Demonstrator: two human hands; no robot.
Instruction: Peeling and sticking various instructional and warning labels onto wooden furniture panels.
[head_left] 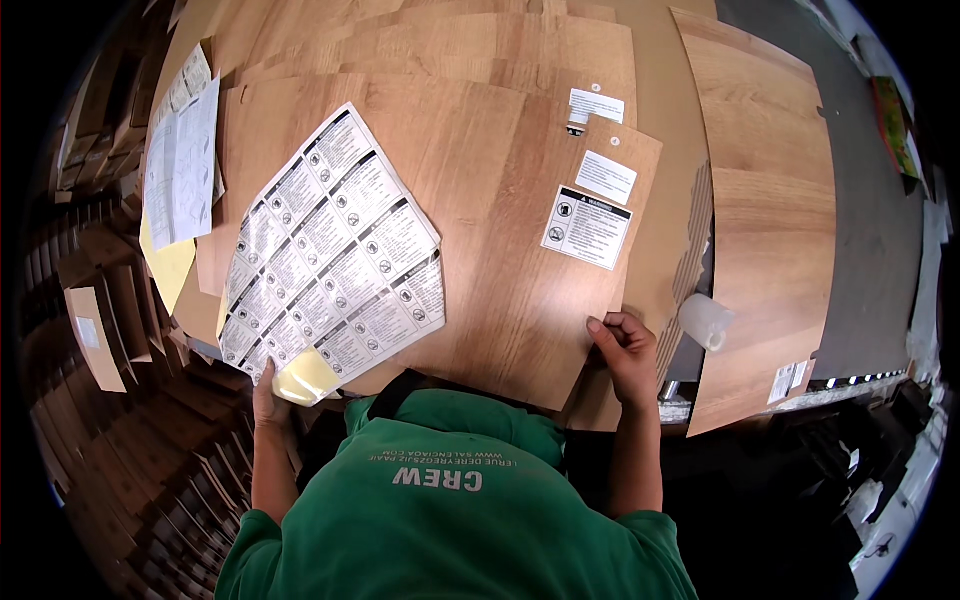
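While both forearms reach up from the lower edge past the green shirt (pixel 450 500), the left hand (pixel 268 400) pinches the near corner of a large sheet of black-and-white warning labels on yellow backing (pixel 335 265), thumb and fingers clamped on it. The right hand (pixel 625 350) curls its fingers shut over the near right edge of a flat wood-grain laminate panel (pixel 480 200). The label sheet lies tilted on that panel, up from the left hand. Three stuck labels (pixel 588 228) sit just above the right hand, and a translucent plastic roll (pixel 706 322) lies just to its right.
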